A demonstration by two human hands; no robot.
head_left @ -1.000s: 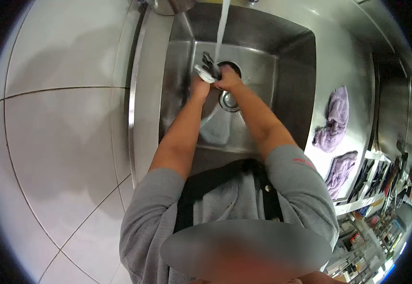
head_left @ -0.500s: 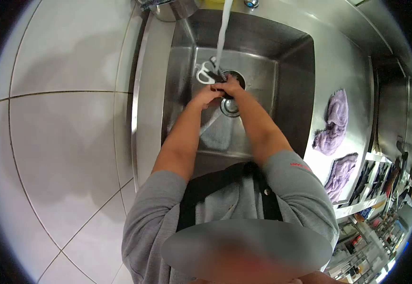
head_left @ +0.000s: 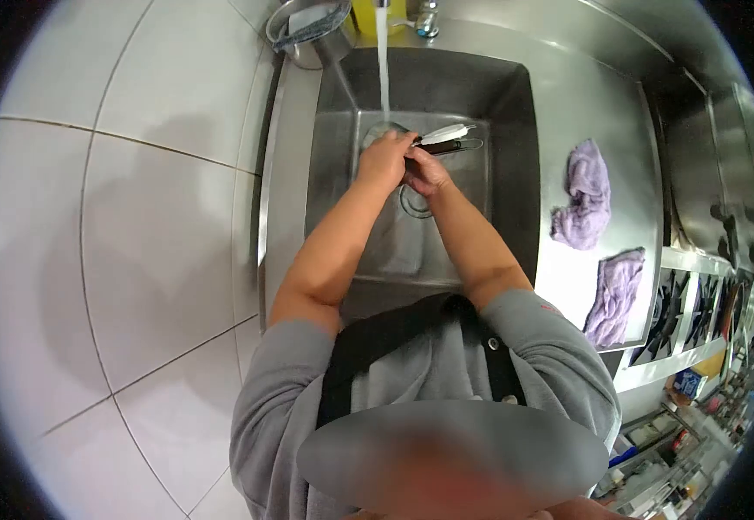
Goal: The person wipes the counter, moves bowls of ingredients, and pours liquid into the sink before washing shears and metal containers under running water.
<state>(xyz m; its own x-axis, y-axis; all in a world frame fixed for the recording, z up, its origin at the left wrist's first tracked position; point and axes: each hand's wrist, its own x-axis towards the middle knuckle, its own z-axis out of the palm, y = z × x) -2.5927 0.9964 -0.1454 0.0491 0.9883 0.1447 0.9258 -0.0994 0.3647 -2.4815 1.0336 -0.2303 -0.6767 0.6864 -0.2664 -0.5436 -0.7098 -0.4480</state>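
Observation:
Under the running tap water (head_left: 384, 74), my two hands meet over a metal sink (head_left: 511, 173). My right hand (head_left: 424, 172) is wrapped round a bundle of utensils (head_left: 448, 139), with white and dark handles and a thin wire-like loop sticking out to the right. My left hand (head_left: 384, 159) is closed at the left end of the same bundle, close to where the stream falls. The fingers hide that end of the utensils. Below my hands is the round drain (head_left: 415, 203).
Two purple cloths (head_left: 587, 195) (head_left: 617, 299) lie on the steel counter to the right. A metal pot (head_left: 312, 43) stands at the sink's back left corner, beside a yellow object (head_left: 377, 19). White tiles (head_left: 164, 251) line the left side.
The utensils have turned, so their handles now point right instead of left. My left hand has moved up toward the water stream. The view has shifted.

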